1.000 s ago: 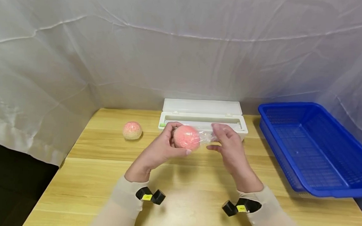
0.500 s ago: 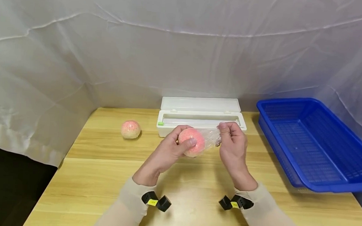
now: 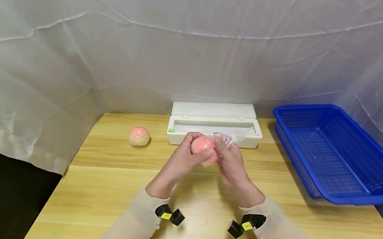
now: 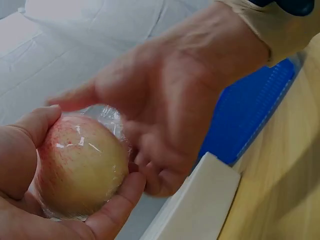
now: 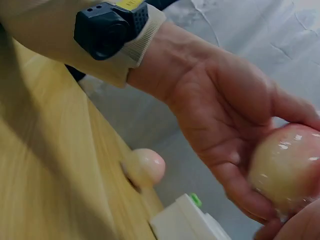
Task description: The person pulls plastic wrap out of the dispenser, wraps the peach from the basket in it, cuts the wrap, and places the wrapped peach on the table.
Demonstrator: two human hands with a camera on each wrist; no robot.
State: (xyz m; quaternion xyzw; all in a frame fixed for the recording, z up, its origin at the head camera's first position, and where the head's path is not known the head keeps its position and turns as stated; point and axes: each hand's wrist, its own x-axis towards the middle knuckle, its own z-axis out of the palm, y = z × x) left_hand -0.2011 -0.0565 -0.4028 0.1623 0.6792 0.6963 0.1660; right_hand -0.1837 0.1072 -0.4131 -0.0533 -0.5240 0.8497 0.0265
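A peach [image 3: 200, 144], pink on top and pale yellow below, is covered in shiny cling film [image 3: 236, 136]. My left hand [image 3: 180, 161] grips it from the left, the thumb lying over its top. My right hand [image 3: 232, 167] is at the peach's right side and pinches the film, whose loose crumpled end sticks out past the thumb. In the left wrist view the right hand [image 4: 167, 95] is blurred, its lower fingers curled beside the wrapped peach [image 4: 82, 165]. Both hands are raised in front of a white cling film box [image 3: 194, 139].
A second shiny peach [image 3: 139, 136] sits at the left of the wooden table [image 3: 111, 191]. The film box stands with its lid [image 3: 214, 110] raised and a roll inside. On the right is a blue plastic basket [image 3: 320, 191]. Grey fabric [image 3: 194, 62] hangs behind the table.
The stretched film end between the hands has been drawn in. My right hand has moved left, up against the peach, and the film now bunches above it.
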